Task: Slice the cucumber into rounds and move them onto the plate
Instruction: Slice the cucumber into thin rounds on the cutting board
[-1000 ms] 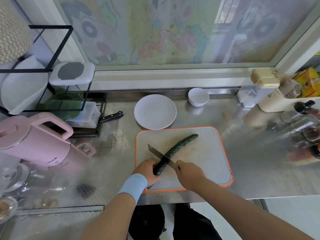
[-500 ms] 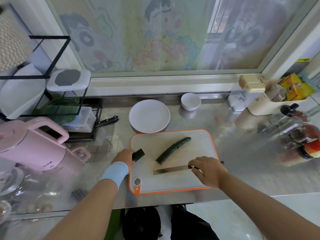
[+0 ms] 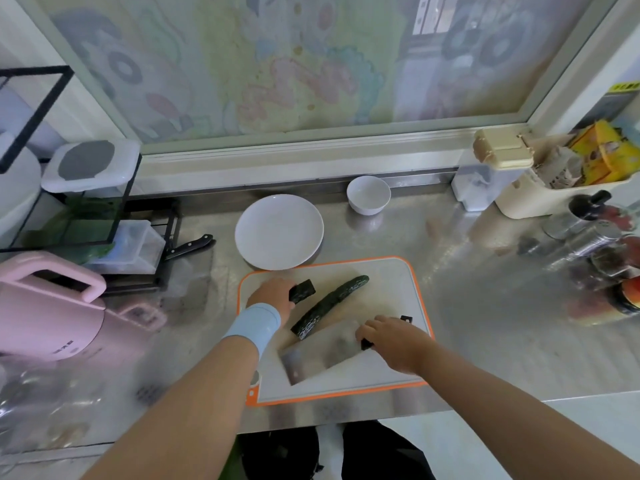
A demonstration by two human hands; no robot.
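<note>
A dark green cucumber (image 3: 329, 306) lies diagonally on the orange-rimmed white cutting board (image 3: 391, 289), its near end cut off. My left hand (image 3: 273, 296), with a light blue wristband, pinches the short cut end piece (image 3: 302, 291) over the board's far left part. My right hand (image 3: 394, 341) grips the black handle of a cleaver (image 3: 318, 355); its wide blade lies nearly flat on the near part of the board, pointing left. The white plate (image 3: 278, 232) stands just beyond the board with nothing on it.
A small white bowl (image 3: 369, 195) sits behind the plate to the right. A black-handled knife (image 3: 188, 245) lies by the black rack (image 3: 86, 216) at left, with a pink kettle (image 3: 45, 306) nearer. Storage boxes (image 3: 491, 178) and jars (image 3: 606, 258) crowd the right.
The cleaver came out of the cucumber's near end and dropped flat on the board. My left hand carried the cut end piece left, then up toward the board's far left corner.
</note>
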